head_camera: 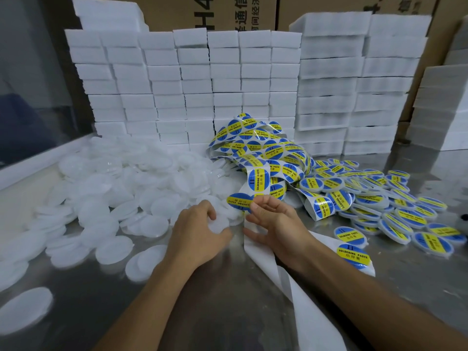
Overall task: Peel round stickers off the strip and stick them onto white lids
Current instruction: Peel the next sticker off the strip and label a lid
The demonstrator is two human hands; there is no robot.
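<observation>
My left hand [200, 230] grips a bare white lid [222, 222] at the edge of the big heap of white lids [121, 188]. My right hand [273, 220] pinches a round blue and yellow sticker [239, 200] between thumb and forefinger, just above and right of that lid. The sticker strip [263, 153] lies in a tangled coil behind my hands. Its empty white backing [298, 295] trails toward me under my right forearm, with one sticker [353, 254] still on it.
Labelled lids [385, 198] are piled on the right of the metal table [222, 300]. Stacks of white foam blocks [202, 84] form a wall behind, with cardboard boxes [228, 13] above. A single lid [25, 310] lies near left.
</observation>
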